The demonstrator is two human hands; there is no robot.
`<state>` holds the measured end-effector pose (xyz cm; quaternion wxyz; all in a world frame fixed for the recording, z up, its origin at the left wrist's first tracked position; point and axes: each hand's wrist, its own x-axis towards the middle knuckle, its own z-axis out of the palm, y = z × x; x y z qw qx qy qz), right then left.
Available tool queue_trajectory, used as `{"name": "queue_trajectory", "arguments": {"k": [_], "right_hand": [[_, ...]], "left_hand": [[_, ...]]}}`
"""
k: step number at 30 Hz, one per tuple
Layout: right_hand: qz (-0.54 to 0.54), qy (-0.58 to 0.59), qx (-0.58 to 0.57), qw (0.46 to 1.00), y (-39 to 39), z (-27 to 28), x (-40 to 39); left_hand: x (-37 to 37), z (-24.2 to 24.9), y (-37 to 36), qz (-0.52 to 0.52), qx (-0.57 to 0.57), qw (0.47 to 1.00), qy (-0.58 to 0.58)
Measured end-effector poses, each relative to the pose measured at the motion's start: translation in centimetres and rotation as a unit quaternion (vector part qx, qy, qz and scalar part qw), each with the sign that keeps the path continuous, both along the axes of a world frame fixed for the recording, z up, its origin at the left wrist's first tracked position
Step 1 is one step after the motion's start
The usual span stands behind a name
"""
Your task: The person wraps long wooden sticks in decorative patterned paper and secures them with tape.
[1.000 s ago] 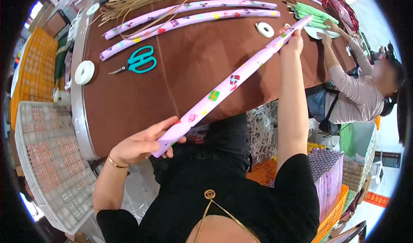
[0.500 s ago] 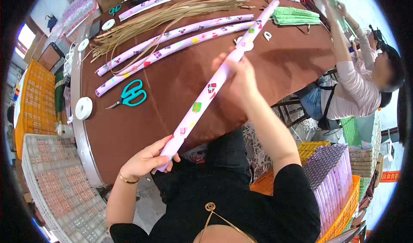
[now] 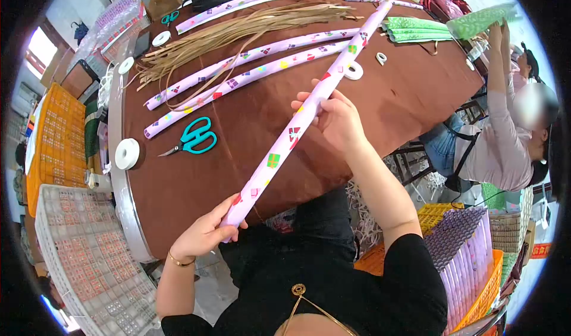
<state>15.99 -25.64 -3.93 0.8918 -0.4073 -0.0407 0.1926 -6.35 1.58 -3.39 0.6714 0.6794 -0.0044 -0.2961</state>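
Observation:
A long, slim roll of pink paper printed with colourful gift boxes slants from my lap up across the table. My left hand is closed around its lower end. Near the middle of the roll, my right hand grips it, with the thumb on the near side and fingertips showing beyond the far edge. Left of the roll lie turquoise-handled scissors. Two similar pink rolls, a nearer one and a farther one, rest behind them. A white tape roll sits beside the held roll's upper part.
Brown paper strips lie across the brown tabletop. Another white tape roll stands at the left edge. Green folded paper is at the back right. At right, a person holds a green sheet. An orange crate holds pink rolls.
The view has shifted slightly, moving the table items rightward. My right hand, blurred before, now shows clearly on the roll. The person at right has swung the green sheet from upright to nearly level.

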Motion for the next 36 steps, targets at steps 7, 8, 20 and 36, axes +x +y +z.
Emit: {"name": "queue_trajectory", "arguments": {"k": [7, 8, 20, 36], "right_hand": [[0.027, -0.003, -0.008, 1.000, 0.2, -0.6, -0.2], [0.028, -0.003, -0.007, 1.000, 0.2, -0.7, -0.2], [0.039, 0.000, -0.040, 0.998, 0.3, -0.6, -0.3], [-0.041, -0.019, -0.098, 0.994, -4.0, 0.7, 5.0]], "left_hand": [[-0.7, 0.3, -0.1, 0.002, 0.093, 0.995, -0.039], [-0.8, 0.1, 0.1, 0.008, 0.074, 0.997, -0.033], [-1.2, -0.4, 0.3, 0.005, 0.024, 1.000, 0.005], [-3.9, -2.1, 3.5, 0.007, -0.103, 0.992, 0.077]]}}
